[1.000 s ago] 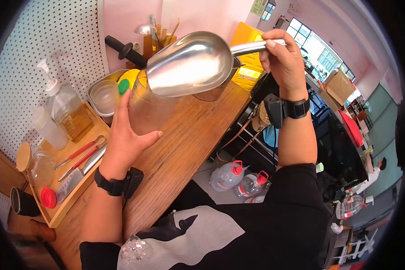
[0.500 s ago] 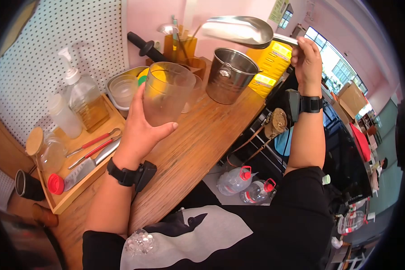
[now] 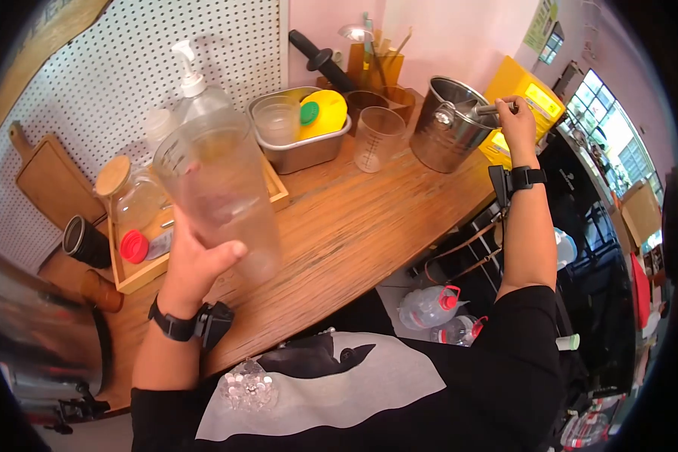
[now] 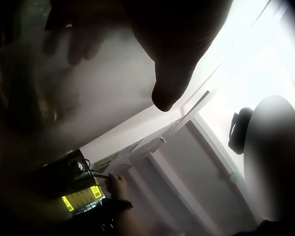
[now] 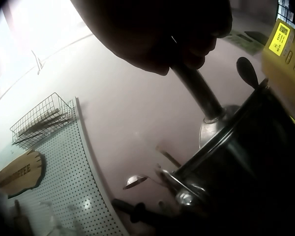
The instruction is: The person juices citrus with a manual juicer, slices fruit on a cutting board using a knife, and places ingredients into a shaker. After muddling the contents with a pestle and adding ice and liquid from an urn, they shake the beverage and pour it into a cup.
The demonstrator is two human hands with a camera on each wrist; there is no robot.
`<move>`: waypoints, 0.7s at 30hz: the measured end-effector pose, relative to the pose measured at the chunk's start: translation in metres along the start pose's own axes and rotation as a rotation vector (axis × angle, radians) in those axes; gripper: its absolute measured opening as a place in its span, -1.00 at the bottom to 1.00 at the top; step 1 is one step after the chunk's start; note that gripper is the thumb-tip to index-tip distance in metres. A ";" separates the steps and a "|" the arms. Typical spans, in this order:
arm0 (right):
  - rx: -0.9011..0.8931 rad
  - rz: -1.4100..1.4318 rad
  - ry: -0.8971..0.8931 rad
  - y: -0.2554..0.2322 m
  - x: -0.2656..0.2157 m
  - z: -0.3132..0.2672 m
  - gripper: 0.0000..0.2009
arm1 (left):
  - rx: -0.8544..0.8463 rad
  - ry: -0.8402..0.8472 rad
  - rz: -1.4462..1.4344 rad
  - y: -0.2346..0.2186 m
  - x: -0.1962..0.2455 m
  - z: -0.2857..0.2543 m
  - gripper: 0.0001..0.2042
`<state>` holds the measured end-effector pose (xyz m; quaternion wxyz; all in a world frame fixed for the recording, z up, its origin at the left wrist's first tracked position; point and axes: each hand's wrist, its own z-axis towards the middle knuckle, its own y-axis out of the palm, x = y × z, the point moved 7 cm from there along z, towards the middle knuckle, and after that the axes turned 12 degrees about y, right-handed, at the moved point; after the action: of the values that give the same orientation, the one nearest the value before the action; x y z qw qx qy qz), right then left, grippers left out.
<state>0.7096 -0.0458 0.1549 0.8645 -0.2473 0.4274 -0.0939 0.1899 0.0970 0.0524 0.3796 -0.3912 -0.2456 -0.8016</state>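
My left hand (image 3: 196,264) grips a large clear cup (image 3: 230,196) around its side, held up above the counter at the left. In the left wrist view the thumb lies along the cup's wall. At the right, my right hand (image 3: 518,126) holds the metal scoop's handle (image 3: 487,110); the scoop's bowl is down inside the steel bucket (image 3: 450,134), mostly hidden by the rim. In the right wrist view, the fingers curl round the handle (image 5: 199,91) above the bucket (image 5: 236,167).
A measuring cup (image 3: 378,139) stands beside the bucket, and a metal tub (image 3: 301,151) holds containers. Behind the held cup are a pump bottle (image 3: 203,102) and a wooden tray (image 3: 132,282). Yellow boxes (image 3: 531,98) stand behind the bucket; a steel vessel (image 3: 41,331) is at left.
The scoop has moved from above the cup, across to the right, and down into the bucket. My left hand has carried the cup away from the bucket, and the head view has shifted.
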 end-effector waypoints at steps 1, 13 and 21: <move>-0.012 0.010 -0.001 0.009 0.004 0.001 -0.70 | 0.021 -0.006 0.050 -0.011 0.003 -0.009 0.17; -0.007 -0.205 -0.080 0.031 -0.005 -0.008 -0.69 | 0.090 -0.005 0.084 -0.052 -0.016 -0.059 0.23; 0.022 0.035 -0.300 0.061 -0.115 0.015 -0.56 | 0.094 -0.027 0.123 -0.056 -0.021 -0.068 0.27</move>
<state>0.6472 0.0548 0.2109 0.9227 -0.2417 0.2969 -0.0454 0.1237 0.0922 -0.0091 0.4428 -0.3981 -0.2633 -0.7590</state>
